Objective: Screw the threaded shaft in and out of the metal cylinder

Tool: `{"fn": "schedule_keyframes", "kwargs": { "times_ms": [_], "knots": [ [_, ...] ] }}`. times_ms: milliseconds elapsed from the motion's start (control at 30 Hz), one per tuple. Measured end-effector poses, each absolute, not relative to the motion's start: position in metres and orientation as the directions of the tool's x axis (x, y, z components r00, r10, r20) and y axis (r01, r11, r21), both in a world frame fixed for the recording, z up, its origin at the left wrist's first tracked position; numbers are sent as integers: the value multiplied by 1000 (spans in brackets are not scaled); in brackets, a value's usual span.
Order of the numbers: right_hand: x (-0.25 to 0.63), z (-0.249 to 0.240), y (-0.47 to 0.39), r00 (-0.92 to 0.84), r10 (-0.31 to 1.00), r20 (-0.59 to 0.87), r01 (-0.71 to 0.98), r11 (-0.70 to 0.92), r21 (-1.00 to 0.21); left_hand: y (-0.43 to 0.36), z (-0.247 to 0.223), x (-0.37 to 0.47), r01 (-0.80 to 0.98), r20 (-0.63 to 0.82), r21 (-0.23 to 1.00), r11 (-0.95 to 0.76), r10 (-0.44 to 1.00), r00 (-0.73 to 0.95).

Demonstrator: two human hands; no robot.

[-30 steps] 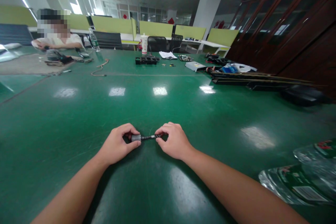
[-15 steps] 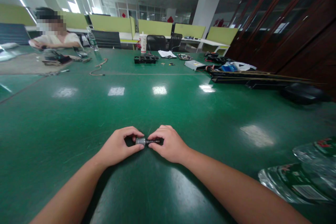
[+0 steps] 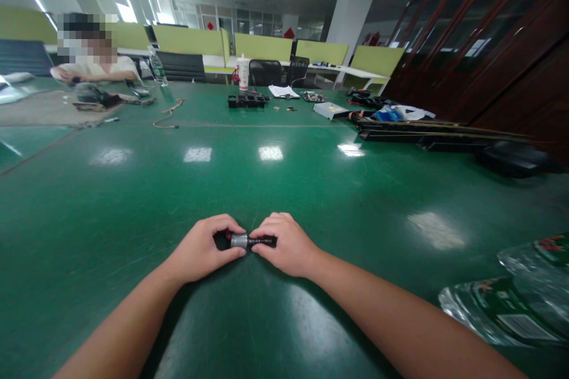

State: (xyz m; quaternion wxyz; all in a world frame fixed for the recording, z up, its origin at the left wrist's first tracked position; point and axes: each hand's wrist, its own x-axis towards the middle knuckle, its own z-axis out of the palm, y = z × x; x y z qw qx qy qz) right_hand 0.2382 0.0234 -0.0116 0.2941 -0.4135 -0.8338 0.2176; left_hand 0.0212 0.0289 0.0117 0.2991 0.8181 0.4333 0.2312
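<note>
Left hand point(image 3: 198, 253): grip clamped on grey metal cylinder point(image 3: 239, 241), thumb and finger on opposite sides. Right hand point(image 3: 291, 247): grip closed about dark shaft point(image 3: 267, 241) projecting from the cylinder's right end. Both parts low over desk point(image 3: 222, 186), toward its near edge. Green-labelled bottles point(image 3: 511, 310) toward near right corner; white cup point(image 3: 243, 75) by far edge.

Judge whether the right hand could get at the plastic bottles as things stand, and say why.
Probably yes: the plastic bottles are on its own side, near the forearm, with nothing visible in the way. But the right hand pinches a dark rod, so it would likely need to let go first.
</note>
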Motion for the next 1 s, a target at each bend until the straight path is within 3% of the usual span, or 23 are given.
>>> {"fn": "schedule_keyframes", "kwargs": {
  "times_ms": [1000],
  "knots": [
    [240, -9, 21, -470, 828, 305, 584, 551, -597, 26, 12, 21, 564, 152, 686, -460, 848, 507]
  ]
}}
